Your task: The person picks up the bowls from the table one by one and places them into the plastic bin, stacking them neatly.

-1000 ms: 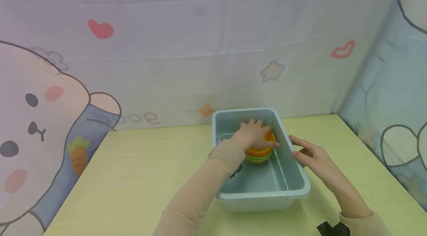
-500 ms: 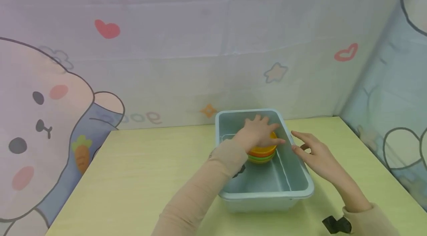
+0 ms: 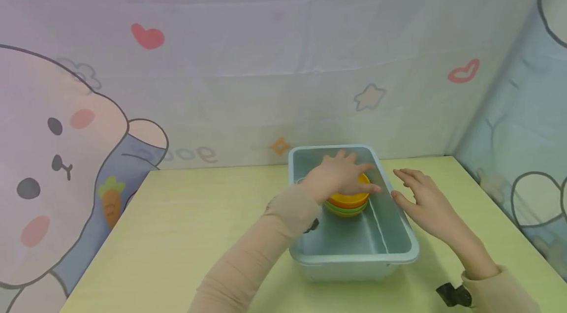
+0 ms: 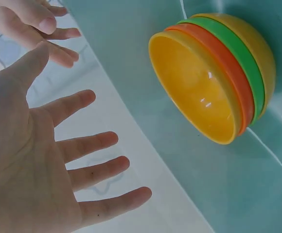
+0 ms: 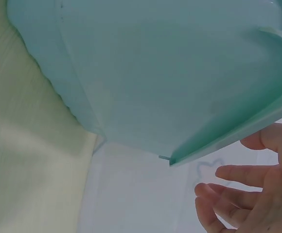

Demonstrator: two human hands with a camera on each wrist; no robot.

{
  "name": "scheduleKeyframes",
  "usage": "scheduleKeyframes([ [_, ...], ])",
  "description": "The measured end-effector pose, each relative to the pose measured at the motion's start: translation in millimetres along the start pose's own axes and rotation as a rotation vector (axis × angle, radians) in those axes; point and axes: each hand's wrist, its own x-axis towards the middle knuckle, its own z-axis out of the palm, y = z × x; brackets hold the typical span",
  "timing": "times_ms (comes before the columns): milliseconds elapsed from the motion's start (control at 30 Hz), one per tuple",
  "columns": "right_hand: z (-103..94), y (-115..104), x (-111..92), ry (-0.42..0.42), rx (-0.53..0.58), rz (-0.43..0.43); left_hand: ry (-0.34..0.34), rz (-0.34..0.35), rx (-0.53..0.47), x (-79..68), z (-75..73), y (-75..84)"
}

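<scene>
A stack of nested bowls (image 3: 349, 201) in yellow, orange and green sits inside a pale blue-green plastic bin (image 3: 354, 257). Over the stack, my left hand (image 3: 338, 175) hovers with its fingers spread. The left wrist view shows a gap between that hand (image 4: 39, 155) and the bowls (image 4: 204, 82), and the palm is bare. My right hand (image 3: 427, 204) is just outside the bin's right rim, fingers extended and holding nothing. Its thumb lies close to the rim; whether it touches cannot be told. In the right wrist view the bin's outer wall (image 5: 146, 73) fills much of the picture.
The bin stands on a light yellow-green table (image 3: 212, 224), towards the right and near the back edge. A printed cloth backdrop (image 3: 248, 42) with hearts and a cartoon animal hangs behind, and another panel (image 3: 531, 121) stands at the right.
My right hand's fingers have lifted off the rim and drawn slightly right. My left hand has spread a little above the bowls, which stay in the bin. The head view has shifted slightly.
</scene>
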Motion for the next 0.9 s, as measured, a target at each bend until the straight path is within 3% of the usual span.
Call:
scheduleKeyframes([
  [233,-3.2,0.0,2.2,0.012,-0.039,-0.021,-0.003,0.022,-0.039,-10.1,0.1,-4.6],
  [567,-7.5,-3.0,1.4,0.028,-0.105,-0.031,0.069,0.08,-0.057,-30.6,0.4,-17.2],
  [900,-10.1,-7.1,-1.2,0.019,-0.125,-0.04,0.24,0.134,-0.163,-51.1,11.8,-41.6],
])
